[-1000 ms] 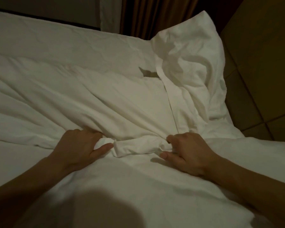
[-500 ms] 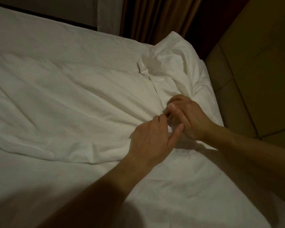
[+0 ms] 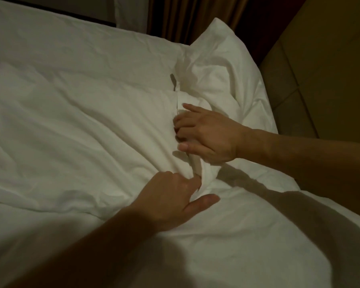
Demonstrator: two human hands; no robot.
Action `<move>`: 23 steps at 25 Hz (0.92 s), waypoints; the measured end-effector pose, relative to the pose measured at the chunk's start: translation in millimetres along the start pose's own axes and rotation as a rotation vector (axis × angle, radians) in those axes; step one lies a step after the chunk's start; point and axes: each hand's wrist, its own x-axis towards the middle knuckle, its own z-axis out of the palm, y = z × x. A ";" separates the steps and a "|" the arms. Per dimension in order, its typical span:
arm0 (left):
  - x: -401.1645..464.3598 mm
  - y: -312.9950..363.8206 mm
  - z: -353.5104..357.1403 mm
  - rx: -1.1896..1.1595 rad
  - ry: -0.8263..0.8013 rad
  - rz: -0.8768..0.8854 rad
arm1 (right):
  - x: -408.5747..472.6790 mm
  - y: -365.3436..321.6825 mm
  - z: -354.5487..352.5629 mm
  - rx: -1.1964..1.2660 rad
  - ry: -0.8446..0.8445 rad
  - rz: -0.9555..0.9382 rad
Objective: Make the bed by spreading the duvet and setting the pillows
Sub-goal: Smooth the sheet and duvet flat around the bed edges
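Duvet: a white duvet [image 3: 81, 132] is spread, creased, over most of the bed, with a folded hem running down its right part toward the two hands
Raised corner: at the far right the white fabric [image 3: 220, 65] is heaped up, against the headboard side; whether a pillow lies under it cannot be told
Left hand: the left hand [image 3: 170, 200] is laid on the duvet in the lower middle, its fingers curled into a bunched ridge of cloth, the forefinger tucked under the fold and the thumb stretched out along the surface; the duvet is gripped
Right hand: the right hand [image 3: 208, 134] is set just beyond the left, fingers bent and pressed into the hem, the thumb lying against the same ridge; the cloth is pinched between fingers and thumb
Relation of hands: both are held on one ridge of fabric, near each other but apart
Sheet: a smoother white sheet [image 3: 60, 38] is seen beyond the duvet's far edge
Headboard: a padded tan headboard [image 3: 330, 69] is seen on the right
Curtain: a brown curtain [image 3: 185, 15] is hung behind the bed
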 end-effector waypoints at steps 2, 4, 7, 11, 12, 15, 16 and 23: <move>-8.2 -6.2 -7.5 -0.052 -0.013 0.011 | -8.8 5.3 -5.9 -0.008 -0.061 0.017; -10.3 -16.4 -16.5 -0.028 0.058 -0.009 | -29.9 15.5 -13.8 -0.058 -0.085 0.122; -8.6 -27.3 -34.3 0.040 0.105 -0.061 | -71.7 7.4 -27.3 -0.040 -0.016 0.281; -6.3 -21.1 -62.4 0.107 0.107 0.116 | -127.3 -59.5 -58.0 -0.038 0.209 0.452; -8.6 -17.1 -66.8 0.117 0.096 0.168 | -139.6 -81.7 -60.1 -0.031 0.187 0.515; -26.4 -12.2 -58.4 0.166 0.020 0.247 | -161.4 -142.3 -32.7 0.130 0.011 0.699; -34.1 -13.0 -49.0 0.178 0.004 0.257 | -163.2 -153.6 -18.2 0.168 -0.016 0.733; -41.4 -1.1 -27.0 0.192 0.101 0.214 | -166.2 -155.4 7.1 0.277 0.188 0.753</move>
